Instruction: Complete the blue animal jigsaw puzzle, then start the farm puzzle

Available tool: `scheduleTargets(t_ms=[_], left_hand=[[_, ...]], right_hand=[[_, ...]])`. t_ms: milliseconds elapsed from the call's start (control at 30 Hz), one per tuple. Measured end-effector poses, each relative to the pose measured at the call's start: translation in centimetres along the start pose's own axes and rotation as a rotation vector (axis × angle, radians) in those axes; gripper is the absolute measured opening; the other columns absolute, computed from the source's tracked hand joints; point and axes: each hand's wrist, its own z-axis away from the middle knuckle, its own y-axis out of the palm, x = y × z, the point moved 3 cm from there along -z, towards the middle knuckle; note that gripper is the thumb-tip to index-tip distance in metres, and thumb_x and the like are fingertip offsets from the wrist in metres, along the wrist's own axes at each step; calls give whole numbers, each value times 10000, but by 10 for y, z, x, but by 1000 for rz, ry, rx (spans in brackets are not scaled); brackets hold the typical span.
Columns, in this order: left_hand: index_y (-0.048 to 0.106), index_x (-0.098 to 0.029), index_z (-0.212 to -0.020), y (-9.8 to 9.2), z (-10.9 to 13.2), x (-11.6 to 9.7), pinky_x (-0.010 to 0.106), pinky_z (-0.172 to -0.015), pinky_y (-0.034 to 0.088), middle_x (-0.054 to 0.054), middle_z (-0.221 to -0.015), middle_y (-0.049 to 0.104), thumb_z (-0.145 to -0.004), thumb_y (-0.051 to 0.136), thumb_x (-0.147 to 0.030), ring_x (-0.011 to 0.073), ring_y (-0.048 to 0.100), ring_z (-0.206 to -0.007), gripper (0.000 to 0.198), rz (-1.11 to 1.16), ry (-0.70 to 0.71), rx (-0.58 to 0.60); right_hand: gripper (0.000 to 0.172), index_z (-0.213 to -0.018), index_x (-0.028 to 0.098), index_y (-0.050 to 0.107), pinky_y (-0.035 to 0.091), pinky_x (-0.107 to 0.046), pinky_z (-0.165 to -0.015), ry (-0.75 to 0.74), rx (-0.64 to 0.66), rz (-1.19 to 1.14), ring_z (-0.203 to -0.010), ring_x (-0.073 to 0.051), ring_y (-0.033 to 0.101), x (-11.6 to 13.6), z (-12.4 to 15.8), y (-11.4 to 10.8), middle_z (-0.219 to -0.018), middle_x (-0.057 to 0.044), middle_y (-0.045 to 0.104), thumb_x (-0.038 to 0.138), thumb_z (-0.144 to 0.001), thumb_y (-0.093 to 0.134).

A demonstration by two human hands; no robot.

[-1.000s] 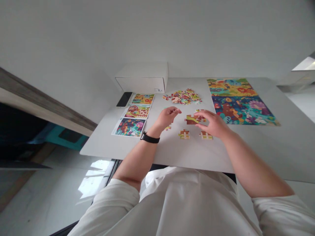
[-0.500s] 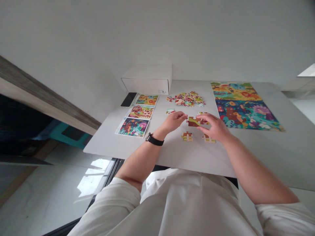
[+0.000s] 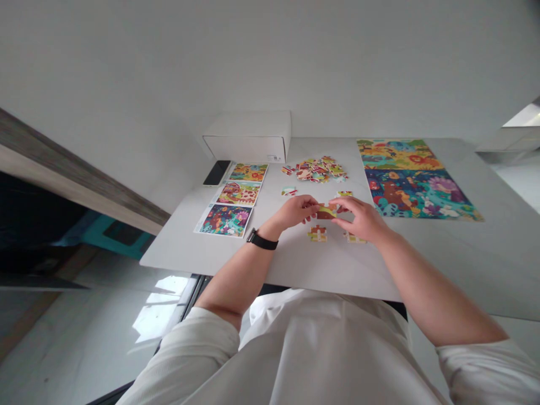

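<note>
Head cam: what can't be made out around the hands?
Head view:
- Held puzzle piece: outline hidden by the left hand and right hand.
- Piece pile: overlapping pieces hide each other's shapes.
- White box: label too small to read.

No writing can be read: the small printed white label (image 3: 275,158) on the white cardboard box (image 3: 247,134) is too tiny and blurred to make out
</note>
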Motion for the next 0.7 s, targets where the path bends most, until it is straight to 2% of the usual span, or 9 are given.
scheduleTargets(t_ms=[200, 533, 700], left_hand=[[679, -160, -954, -4, 4, -10, 184, -538, 455, 17, -749, 729, -1022, 681, -272, 76, 599, -568, 132, 11, -28, 10], [657, -171, -922, -2, 2, -5, 200, -558, 470, 21, -744, 752, -976, 753, -396, 83, 608, -573, 250, 61, -28, 8], [652, -169, -924, 0, 2, -3, 213, -587, 508, 60, -835, 789, -978, 736, -407, 102, 663, -648, 258, 101, -34, 40]], right_hand=[[446, -1376, 323, 671, 668, -463, -920, 16, 22, -7, -914, -257, 792, -2, 0, 2, -1322, -77, 775, 280, -941, 758], [526, -1450, 300, 625, 672, -483, -907, 67, -24, -14, -925, -272, 774, -7, 1, 4, -1324, -105, 750, 283, -940, 748], [514, -1438, 299, 623, 669, -459, -892, 158, -71, -77, -892, -261, 780, -14, 2, 5, -1138, -68, 804, 322, -942, 755]])
